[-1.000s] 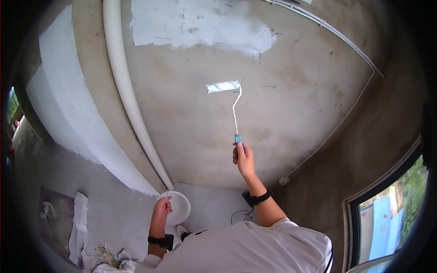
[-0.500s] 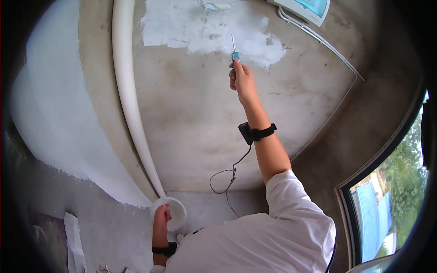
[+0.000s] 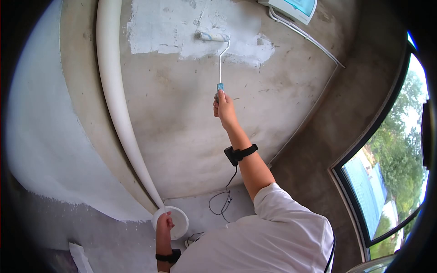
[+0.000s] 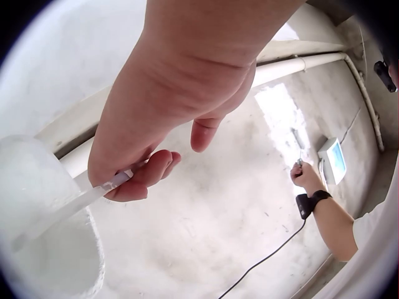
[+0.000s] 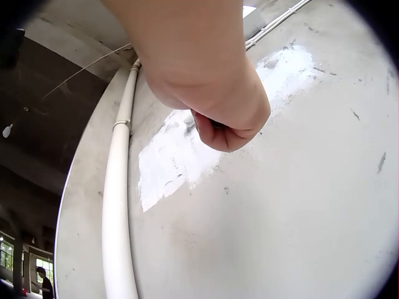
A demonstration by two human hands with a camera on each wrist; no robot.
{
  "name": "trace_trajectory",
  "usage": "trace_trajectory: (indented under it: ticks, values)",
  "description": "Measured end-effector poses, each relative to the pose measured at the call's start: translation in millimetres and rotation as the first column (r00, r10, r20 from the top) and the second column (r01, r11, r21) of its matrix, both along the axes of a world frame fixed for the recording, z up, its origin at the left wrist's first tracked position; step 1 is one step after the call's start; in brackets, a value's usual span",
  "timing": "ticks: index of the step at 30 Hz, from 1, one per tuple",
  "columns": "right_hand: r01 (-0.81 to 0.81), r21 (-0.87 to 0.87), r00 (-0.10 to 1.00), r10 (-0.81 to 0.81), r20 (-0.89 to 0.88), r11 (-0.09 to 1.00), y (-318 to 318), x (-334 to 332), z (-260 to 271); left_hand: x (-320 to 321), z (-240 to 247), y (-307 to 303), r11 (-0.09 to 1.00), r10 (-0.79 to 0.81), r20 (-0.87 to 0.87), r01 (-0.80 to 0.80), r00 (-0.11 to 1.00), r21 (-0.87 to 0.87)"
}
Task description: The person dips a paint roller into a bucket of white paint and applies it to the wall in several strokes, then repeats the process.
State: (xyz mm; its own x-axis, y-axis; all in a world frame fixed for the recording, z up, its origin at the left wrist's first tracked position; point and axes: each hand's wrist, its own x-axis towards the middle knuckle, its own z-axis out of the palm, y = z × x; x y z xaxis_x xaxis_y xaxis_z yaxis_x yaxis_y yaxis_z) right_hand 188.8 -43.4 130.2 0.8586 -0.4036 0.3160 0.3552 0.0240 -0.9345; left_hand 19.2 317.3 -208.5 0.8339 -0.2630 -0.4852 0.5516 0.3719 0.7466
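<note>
My right hand point(image 3: 225, 108) grips the blue handle of a paint roller point(image 3: 214, 37), its thumb lying along the handle. The roller's sleeve lies over a patch of white paint point(image 3: 159, 32) on the bare grey wall. In the right wrist view the curled fingers point(image 5: 227, 138) show, while the wrist hides most of the roller. Low at my left side, my left hand point(image 3: 165, 221) holds a white bucket point(image 3: 181, 224) by its handle. The left wrist view shows those fingers curled round the pale handle point(image 4: 75, 205), with the bucket wall point(image 4: 96, 255) beside them.
A thick white pipe point(image 3: 116, 91) runs down the wall on the left. At upper right are a breaker box point(image 3: 296, 8) and thin conduit point(image 3: 314, 36). A window point(image 3: 387, 150) stands to the right. A black cable point(image 3: 221, 204) hangs from my right wrist.
My right hand first raised the roller from the bare wall to high on the white patch, then brought it partway down over it. My left hand has kept its hold on the bucket.
</note>
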Motion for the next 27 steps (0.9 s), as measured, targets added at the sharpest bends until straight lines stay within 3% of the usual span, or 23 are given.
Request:
trace_trajectory:
  ticks: [3, 8, 11, 16, 18, 21, 24, 27]
  values:
    - [0.02, 0.01, 1.0, -0.02, -0.023, 1.0, 6.8, 4.0, -5.8, 5.7, 4.7, 4.1, 1.0, -0.025, -0.006, 0.025, 1.0, -0.012]
    - [0.014, -0.03, 0.997, -0.012, 0.081, 0.999, 3.4, 12.4, 80.4, 14.6, 4.4, 9.8, 0.998, -0.057, -0.038, 0.056, 0.998, -0.012]
    - [0.015, -0.064, 0.992, -0.006, 0.128, 0.998, -4.0, 22.0, 105.2, 21.2, 1.0, 10.3, 0.997, -0.072, -0.028, 0.073, 0.997, 0.04]
    - [0.03, -0.125, 0.996, -0.02, 0.084, 0.992, -17.6, 8.6, 64.7, 22.9, 11.6, 13.7, 0.998, -0.052, 0.002, 0.052, 0.999, 0.037]
    - [0.079, -0.189, 0.996, -0.087, -0.034, 0.979, -32.5, 1.3, 37.2, 22.7, 13.1, 16.7, 0.998, -0.034, 0.004, 0.034, 0.999, 0.044]
    - [-0.085, -0.133, 0.991, 0.069, -0.118, 0.987, -63.5, -30.0, 48.4, 22.6, 16.0, 22.6, 0.997, -0.056, 0.05, 0.054, 0.997, 0.052]
    - [-0.077, -0.286, 0.995, 0.054, -0.087, 0.955, -114.9, -55.9, 88.7, 23.9, 15.6, 29.0, 0.998, -0.045, 0.066, 0.043, 0.997, 0.039]
    - [0.117, -0.563, 0.979, -0.192, -0.076, 0.818, -137.2, -82.3, 140.1, 19.1, 19.2, 29.3, 1.0, -0.015, 0.071, 0.014, 0.997, 0.018]
